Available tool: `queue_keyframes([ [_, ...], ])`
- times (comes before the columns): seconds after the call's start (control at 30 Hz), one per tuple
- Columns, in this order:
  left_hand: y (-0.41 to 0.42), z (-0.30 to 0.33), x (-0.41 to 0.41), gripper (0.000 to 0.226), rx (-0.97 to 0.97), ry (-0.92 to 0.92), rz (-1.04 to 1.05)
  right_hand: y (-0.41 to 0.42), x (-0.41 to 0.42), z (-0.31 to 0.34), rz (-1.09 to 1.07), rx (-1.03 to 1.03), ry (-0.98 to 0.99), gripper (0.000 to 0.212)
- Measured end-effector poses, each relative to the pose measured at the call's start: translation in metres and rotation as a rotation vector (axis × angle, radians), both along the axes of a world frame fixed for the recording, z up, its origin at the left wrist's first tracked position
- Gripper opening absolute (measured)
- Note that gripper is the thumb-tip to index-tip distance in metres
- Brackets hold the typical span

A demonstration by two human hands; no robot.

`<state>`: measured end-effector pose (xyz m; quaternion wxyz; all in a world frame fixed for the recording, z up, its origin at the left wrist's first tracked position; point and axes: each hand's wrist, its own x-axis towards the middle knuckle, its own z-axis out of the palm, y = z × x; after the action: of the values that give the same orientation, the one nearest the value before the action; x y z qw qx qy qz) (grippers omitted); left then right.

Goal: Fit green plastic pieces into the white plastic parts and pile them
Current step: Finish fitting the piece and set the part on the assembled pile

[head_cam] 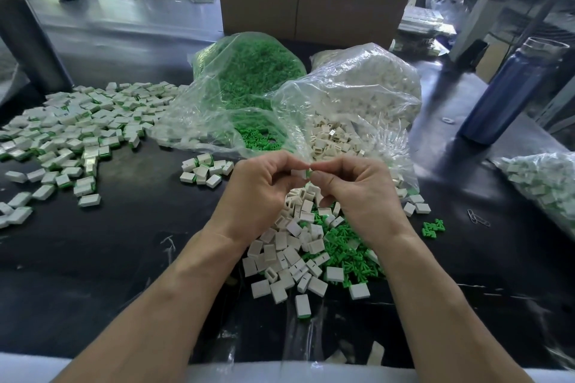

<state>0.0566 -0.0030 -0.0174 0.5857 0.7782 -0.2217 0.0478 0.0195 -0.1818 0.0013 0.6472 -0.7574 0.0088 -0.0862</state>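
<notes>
My left hand (259,193) pinches a small white plastic part (299,173) at mid-table. My right hand (357,190) meets it fingertip to fingertip and pinches a green piece (308,174) against the white part's end. Below both hands lies a loose heap of white parts (289,255) mixed with green pieces (351,255). A wide pile of fitted white-and-green parts (77,130) spreads over the left of the table, with a smaller cluster (205,169) closer to my left hand.
Behind the hands stand an open clear bag of green pieces (249,81) and one of white parts (357,96). Another filled bag (544,186) lies at the right edge. A blue bottle (510,93) stands right; a cardboard box (314,3) behind. Paper clips (477,218) lie right.
</notes>
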Motion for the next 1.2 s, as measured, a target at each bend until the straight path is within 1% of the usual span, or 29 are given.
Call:
queue_keyframes([
  [0.13, -0.002, 0.001, 0.0, 0.023, -0.019, -0.015, -0.009, 0.0, -0.001, -0.001, -0.035, 0.059, 0.0, 0.01],
  [0.3, -0.009, -0.001, -0.003, 0.023, -0.118, -0.044, 0.05, 0.013, 0.001, -0.005, -0.153, 0.175, -0.021, 0.01],
  [0.47, -0.01, -0.002, -0.005, 0.021, -0.085, -0.092, 0.089, 0.019, -0.002, -0.006, -0.175, 0.206, -0.034, 0.007],
  [0.57, -0.013, -0.001, -0.007, 0.022, -0.073, -0.122, 0.133, 0.024, -0.004, -0.005, -0.182, 0.245, -0.034, 0.008],
  [0.63, -0.015, -0.001, -0.009, 0.02, -0.062, -0.14, 0.165, 0.026, -0.005, -0.003, -0.195, 0.258, -0.034, 0.008],
  [0.93, -0.02, 0.002, -0.015, 0.019, 0.039, -0.306, 0.295, 0.03, -0.007, -0.001, -0.188, 0.353, -0.019, 0.006],
  [1.1, -0.023, 0.001, -0.017, 0.021, 0.065, -0.348, 0.328, 0.032, -0.005, -0.004, -0.217, 0.43, 0.004, 0.002],
  [1.2, -0.027, 0.001, -0.017, 0.022, 0.07, -0.352, 0.345, 0.034, -0.006, -0.005, -0.24, 0.485, 0.011, 0.004],
])
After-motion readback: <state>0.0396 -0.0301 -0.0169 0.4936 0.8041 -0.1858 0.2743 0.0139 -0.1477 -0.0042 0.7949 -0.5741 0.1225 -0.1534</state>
